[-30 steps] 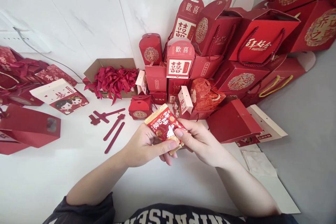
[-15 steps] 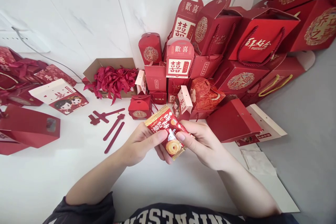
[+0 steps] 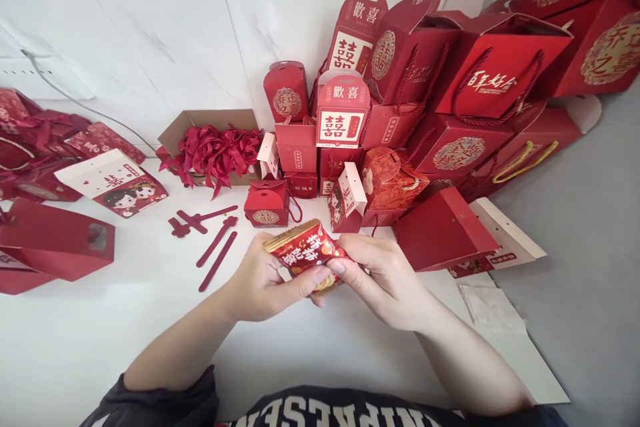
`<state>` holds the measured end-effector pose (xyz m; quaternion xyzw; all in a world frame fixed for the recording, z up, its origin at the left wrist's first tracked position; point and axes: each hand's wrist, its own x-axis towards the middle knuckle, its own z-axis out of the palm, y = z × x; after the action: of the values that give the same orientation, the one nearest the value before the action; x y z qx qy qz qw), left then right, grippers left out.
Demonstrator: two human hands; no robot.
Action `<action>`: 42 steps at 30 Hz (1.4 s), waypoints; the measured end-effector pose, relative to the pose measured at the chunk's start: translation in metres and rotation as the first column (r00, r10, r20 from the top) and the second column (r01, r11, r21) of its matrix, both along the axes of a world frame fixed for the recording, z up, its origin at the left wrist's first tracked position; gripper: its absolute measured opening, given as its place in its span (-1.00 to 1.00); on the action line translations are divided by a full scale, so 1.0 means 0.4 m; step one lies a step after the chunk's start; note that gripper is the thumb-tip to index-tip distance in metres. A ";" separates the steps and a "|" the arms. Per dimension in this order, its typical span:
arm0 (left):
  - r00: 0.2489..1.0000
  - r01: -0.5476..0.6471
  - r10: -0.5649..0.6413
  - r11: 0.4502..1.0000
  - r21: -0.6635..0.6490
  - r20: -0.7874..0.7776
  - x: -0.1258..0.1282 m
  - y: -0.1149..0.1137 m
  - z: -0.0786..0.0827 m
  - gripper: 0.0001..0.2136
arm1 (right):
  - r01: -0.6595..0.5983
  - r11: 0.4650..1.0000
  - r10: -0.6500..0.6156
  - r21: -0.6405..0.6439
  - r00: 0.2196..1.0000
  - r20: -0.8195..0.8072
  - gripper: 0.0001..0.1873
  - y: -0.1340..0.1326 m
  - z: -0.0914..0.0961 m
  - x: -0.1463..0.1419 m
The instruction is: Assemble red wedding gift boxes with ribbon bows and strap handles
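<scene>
Both hands grip a red snack packet [image 3: 313,248] with gold crimped ends and printed characters, held above the white table [image 3: 280,360]. My left hand [image 3: 270,283] is closed on its left side, thumb across the front. Closed on the right side is my right hand [image 3: 377,273], with its thumb tip close to the left thumb. The packet is tilted, and its lower part is partly hidden by the thumbs. Just beyond it stand a small red box [image 3: 267,205] with a gold emblem and a little white-topped box [image 3: 349,199].
Stacked red gift boxes [image 3: 465,80] fill the back right. A cardboard box [image 3: 173,133] holds dark red ribbon bows [image 3: 217,150]. Several flat red strips [image 3: 219,250] lie left of my hands. More red boxes [image 3: 57,243] stand at the far left.
The packet has tipped back and dropped slightly, so its front is more foreshortened and the rabbit picture is covered. Both hands stay gripping it.
</scene>
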<state>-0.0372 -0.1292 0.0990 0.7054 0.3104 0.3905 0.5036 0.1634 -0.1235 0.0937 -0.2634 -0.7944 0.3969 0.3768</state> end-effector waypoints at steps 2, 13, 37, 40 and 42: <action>0.990 -0.070 0.107 0.942 0.329 -0.095 -0.006 0.005 -0.008 -0.95 | 0.024 1.000 -0.024 0.009 1.000 -0.018 -0.75 0.004 -0.003 0.001; 0.783 0.024 0.434 0.695 0.719 -0.446 -0.031 0.040 0.007 -0.64 | 0.266 0.948 -0.269 0.178 0.963 -0.004 -0.89 0.022 0.018 0.062; 0.732 -0.284 0.666 0.492 0.823 -0.145 -0.044 0.046 -0.020 -0.86 | -0.180 0.936 -0.053 0.303 0.777 0.627 -0.85 -0.013 0.041 0.100; 0.715 -0.314 0.698 0.367 0.876 -0.036 -0.055 0.030 -0.008 -0.77 | -0.179 0.917 -0.117 0.356 0.733 0.670 -0.87 -0.041 0.046 0.103; 0.696 -0.347 0.718 0.328 0.879 0.006 -0.060 0.023 0.000 -0.77 | -0.200 0.908 -0.118 0.369 0.722 0.682 -0.88 -0.054 0.053 0.106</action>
<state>-0.0612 -0.1198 0.0988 0.7677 0.3979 0.4860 -0.1270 0.2059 -0.1450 0.1150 -0.2873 -0.9483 0.0991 0.0918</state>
